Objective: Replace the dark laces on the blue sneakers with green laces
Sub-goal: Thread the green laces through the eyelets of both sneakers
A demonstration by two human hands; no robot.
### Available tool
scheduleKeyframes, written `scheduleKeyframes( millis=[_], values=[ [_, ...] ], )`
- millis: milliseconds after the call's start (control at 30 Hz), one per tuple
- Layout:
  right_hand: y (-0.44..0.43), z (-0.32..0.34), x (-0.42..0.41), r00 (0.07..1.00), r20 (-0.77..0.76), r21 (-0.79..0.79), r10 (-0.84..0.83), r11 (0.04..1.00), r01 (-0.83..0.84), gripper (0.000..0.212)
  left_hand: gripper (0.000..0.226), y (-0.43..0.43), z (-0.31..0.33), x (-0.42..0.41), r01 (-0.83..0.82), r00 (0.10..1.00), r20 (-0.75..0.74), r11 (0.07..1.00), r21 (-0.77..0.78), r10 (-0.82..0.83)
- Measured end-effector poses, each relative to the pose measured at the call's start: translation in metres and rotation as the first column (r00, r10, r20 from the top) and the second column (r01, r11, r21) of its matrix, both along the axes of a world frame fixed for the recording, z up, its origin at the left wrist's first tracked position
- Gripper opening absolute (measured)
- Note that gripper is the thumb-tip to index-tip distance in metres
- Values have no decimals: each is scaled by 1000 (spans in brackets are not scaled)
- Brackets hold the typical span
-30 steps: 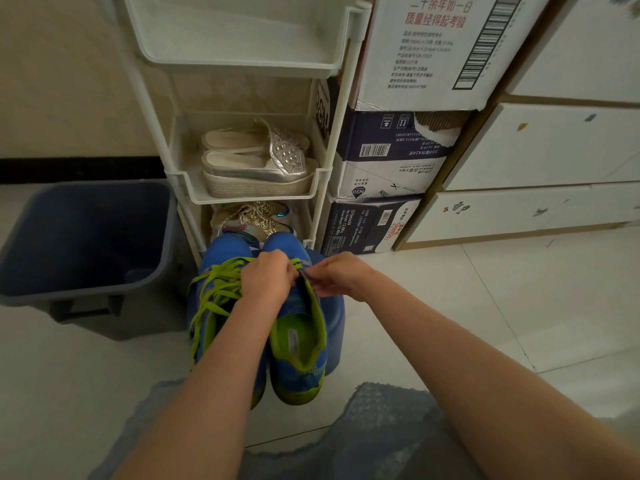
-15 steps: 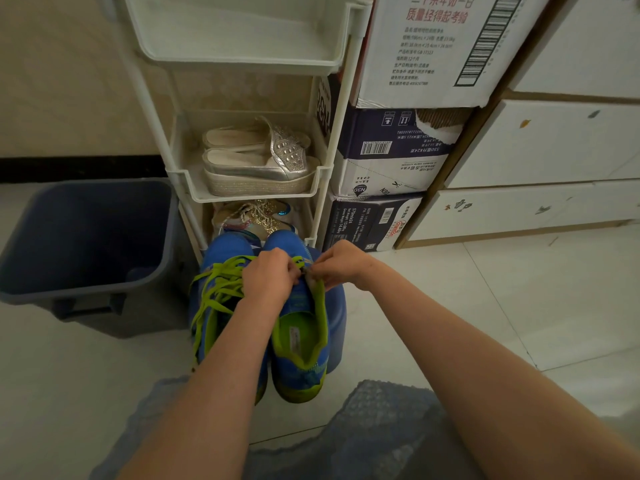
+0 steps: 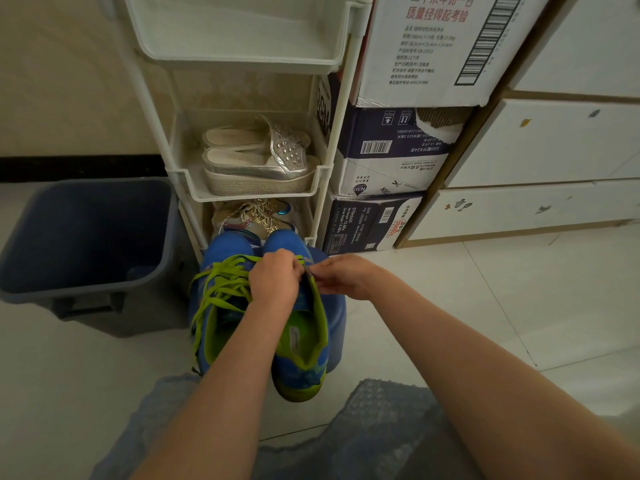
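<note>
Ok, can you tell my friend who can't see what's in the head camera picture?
A person's left hand and right hand pinch the lace area of a blue sneaker; its twin beside it carries loose green laces. Both rest on a blue stool before a white shoe rack holding silver sandals, a grey bin at left.

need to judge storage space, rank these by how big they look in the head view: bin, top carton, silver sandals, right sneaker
1. bin
2. top carton, cut off by the frame
3. silver sandals and right sneaker look alike; the sneaker is nearer, so unranked
</note>
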State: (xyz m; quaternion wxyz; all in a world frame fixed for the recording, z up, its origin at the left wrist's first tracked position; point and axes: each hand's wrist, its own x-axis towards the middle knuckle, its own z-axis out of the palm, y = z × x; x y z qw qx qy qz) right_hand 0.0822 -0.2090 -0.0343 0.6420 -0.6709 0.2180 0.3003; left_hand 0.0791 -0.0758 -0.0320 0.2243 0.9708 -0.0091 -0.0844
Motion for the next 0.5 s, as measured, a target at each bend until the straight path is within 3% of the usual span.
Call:
scheduleKeyframes(
  millis=[100,167,267,333,400,433,500],
  values=[
    [6,3,0,996,-3,-72,-90,993,89,16,24,6,6,3,-62,996,54,992,-112,68],
    [3,7,2,969,-32,-22,-246,969,246,18,26,16,11,11,-144,979,103,957,-251,174],
    [-17,15,9,824,-53,104,-564,818,566,27,28,35,17,24,-221,963,50,881,-419,266],
    [-36,21,13,656,-61,199,-753,635,747,28,31,47,15,28,-255,963,-16,886,-387,270],
    [-55,22,17,577,62,0,-814,578,816,21,31,56,10,30,-263,964,-57,913,-311,258],
    [-63,22,19,567,153,-108,-809,556,824,22,31,56,8,29,-256,967,-83,923,-288,242],
    [-69,18,20,592,307,-147,-745,577,803,34,30,54,5,30,-217,974,-124,949,-231,192]
  ],
)
